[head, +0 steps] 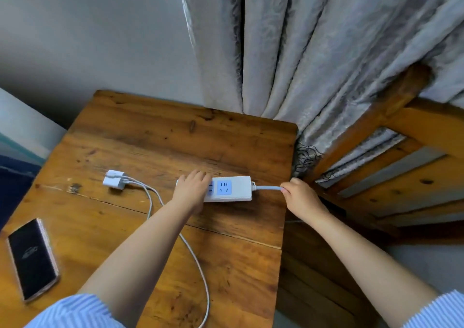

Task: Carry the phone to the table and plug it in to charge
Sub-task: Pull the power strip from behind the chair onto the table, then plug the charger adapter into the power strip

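Observation:
A black phone point(32, 258) with a pinkish rim lies face up near the front left edge of the wooden table point(155, 136). A white charger plug point(114, 179) rests on the table's left middle, and its white cable point(198, 267) loops toward the front edge. A white power strip point(234, 188) lies in the middle right. My left hand point(192, 190) grips the strip's left end. My right hand point(300, 198) pinches the strip's grey cord point(267, 187) just past the table's right edge.
Grey patterned curtains point(288, 51) hang behind the table. A wooden bed frame or bench point(391, 166) stands close to the table's right side. A pale wall is at the back left, and blue fabric shows at the far left.

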Demonstrator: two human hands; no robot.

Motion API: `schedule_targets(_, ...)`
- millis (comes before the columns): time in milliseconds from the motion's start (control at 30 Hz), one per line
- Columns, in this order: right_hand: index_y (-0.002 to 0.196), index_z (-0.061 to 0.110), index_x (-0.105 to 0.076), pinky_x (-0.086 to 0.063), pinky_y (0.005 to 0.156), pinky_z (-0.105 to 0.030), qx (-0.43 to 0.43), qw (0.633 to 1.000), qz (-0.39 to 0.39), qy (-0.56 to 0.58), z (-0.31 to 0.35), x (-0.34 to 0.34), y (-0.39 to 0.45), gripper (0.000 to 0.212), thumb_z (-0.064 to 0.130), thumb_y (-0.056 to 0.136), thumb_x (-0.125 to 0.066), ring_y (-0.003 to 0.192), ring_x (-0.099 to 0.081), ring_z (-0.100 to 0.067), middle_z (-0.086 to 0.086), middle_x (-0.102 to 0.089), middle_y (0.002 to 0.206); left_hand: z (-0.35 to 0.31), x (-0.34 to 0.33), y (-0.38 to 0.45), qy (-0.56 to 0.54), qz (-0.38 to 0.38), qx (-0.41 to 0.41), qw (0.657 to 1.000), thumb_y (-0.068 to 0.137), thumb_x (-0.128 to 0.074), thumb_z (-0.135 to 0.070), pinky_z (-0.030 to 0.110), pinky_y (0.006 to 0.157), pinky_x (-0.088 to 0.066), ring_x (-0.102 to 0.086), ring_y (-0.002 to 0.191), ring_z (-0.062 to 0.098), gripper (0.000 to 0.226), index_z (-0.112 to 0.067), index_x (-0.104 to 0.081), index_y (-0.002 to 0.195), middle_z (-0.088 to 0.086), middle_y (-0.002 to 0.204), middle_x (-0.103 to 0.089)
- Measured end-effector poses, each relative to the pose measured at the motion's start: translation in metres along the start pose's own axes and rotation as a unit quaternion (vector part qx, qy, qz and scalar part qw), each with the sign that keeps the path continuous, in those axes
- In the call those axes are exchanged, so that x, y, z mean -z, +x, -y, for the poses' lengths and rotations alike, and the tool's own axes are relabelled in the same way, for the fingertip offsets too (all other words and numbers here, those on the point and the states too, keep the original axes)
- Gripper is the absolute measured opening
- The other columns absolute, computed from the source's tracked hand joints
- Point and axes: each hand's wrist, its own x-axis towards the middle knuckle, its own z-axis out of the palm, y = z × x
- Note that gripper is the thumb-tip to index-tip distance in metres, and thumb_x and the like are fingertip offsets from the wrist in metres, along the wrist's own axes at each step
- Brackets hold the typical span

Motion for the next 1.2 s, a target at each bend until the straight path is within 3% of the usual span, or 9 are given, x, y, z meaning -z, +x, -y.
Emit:
schedule_targets(100,0.098,-0.002,-0.062,-0.045,0.07,-0.038,0.028,0.999,-0.023,0.007,-0.002,-0.003,0.013,0.023,0.009,0.093,-0.043,0.085,-0.055,-0.033,-0.021,-0.057,0.093,0.006,0.011,0.017,0.002,-0.001,-0.005,1.0,0.076,-0.064,-0.003,0.038,0.1,-0.038,-0.042,0.123,0.029,0.06,-0.012,-0.036,0.128,0.01,0.132,-0.046)
schedule_targets(400,0.106,0.003,-0.062,-0.044,0.079,-0.04,0.028,0.993,-0.108,-0.041,0.019,-0.015,0.063,0.024,0.007,0.092,-0.044,0.097,-0.053,-0.035,-0.02,-0.064,0.1,0.026,0.03,0.06,-0.003,-0.065,0.037,0.997,0.081,-0.06,-0.002,0.037,0.1,-0.037,-0.044,0.118,0.031,0.05,-0.007,-0.04,0.127,0.014,0.126,-0.049)
schedule_targets(600,0.1,-0.002,-0.066,-0.047,0.076,-0.045,0.038,0.988,-0.142,-0.043,0.02,-0.029,0.066,0.019,-0.001,0.086,-0.053,0.09,-0.058,-0.04,-0.023,-0.068,0.093,0.038,0.016,0.059,-0.027,-0.107,0.027,0.993,0.084,-0.058,-0.003,0.036,0.11,-0.029,-0.034,0.132,0.029,0.06,-0.004,-0.029,0.137,0.015,0.143,-0.038)
schedule_targets(700,0.106,-0.003,-0.063,-0.044,0.088,-0.049,0.023,0.988,-0.144,-0.057,0.026,-0.031,0.066,0.024,-0.003,0.085,-0.052,0.098,-0.058,-0.04,-0.024,-0.067,0.103,0.049,0.009,0.043,-0.043,-0.128,0.009,0.991,0.084,-0.056,-0.003,0.037,0.112,-0.026,-0.025,0.138,0.028,0.067,0.0,-0.021,0.14,0.016,0.15,-0.028)
schedule_targets(767,0.107,-0.005,-0.062,-0.041,0.097,-0.056,0.036,0.981,-0.184,-0.053,0.039,-0.034,0.062,0.027,-0.008,0.081,-0.054,0.102,-0.059,-0.041,-0.025,-0.067,0.106,0.058,0.003,0.027,-0.086,-0.167,0.011,0.982,0.082,-0.054,0.0,0.04,0.106,-0.033,-0.035,0.132,0.03,0.06,0.002,-0.03,0.137,0.019,0.144,-0.037)
schedule_targets(867,0.093,-0.007,-0.066,-0.045,0.09,-0.065,0.103,0.963,-0.248,-0.032,0.074,-0.045,0.049,0.028,-0.018,0.069,-0.061,0.095,-0.064,-0.042,-0.027,-0.069,0.096,0.075,-0.012,-0.005,-0.169,-0.231,0.05,0.957,0.08,-0.054,0.004,0.045,0.097,-0.043,-0.049,0.118,0.038,0.047,0.007,-0.046,0.126,0.026,0.128,-0.053)
schedule_targets(1033,0.089,-0.007,-0.068,-0.055,0.08,-0.052,0.192,0.964,-0.175,0.054,0.138,-0.083,0.028,0.024,-0.017,0.067,-0.063,0.086,-0.065,-0.04,-0.025,-0.07,0.087,0.1,-0.071,-0.065,-0.253,-0.212,0.178,0.927,0.084,-0.057,-0.007,0.043,0.103,-0.037,-0.044,0.121,0.036,0.043,0.003,-0.048,0.125,0.023,0.128,-0.052)
schedule_targets(1133,0.091,-0.005,-0.068,-0.053,0.079,-0.047,0.208,0.969,-0.108,0.072,0.169,-0.109,0.02,0.02,-0.011,0.074,-0.061,0.089,-0.063,-0.039,-0.024,-0.07,0.089,0.108,-0.103,-0.095,-0.254,-0.179,0.163,0.936,0.082,-0.064,-0.016,0.043,0.099,-0.04,-0.046,0.119,0.034,0.042,0.0,-0.053,0.12,0.02,0.125,-0.054)
schedule_targets(1200,0.099,-0.001,-0.067,-0.049,0.084,-0.045,0.204,0.975,-0.071,0.061,0.186,-0.126,0.018,0.02,-0.001,0.081,-0.059,0.098,-0.059,-0.036,-0.021,-0.068,0.099,0.113,-0.116,-0.109,-0.254,-0.181,0.133,0.941,0.078,-0.069,-0.01,0.046,0.087,-0.047,-0.055,0.106,0.04,0.03,0.003,-0.063,0.104,0.024,0.11,-0.062)
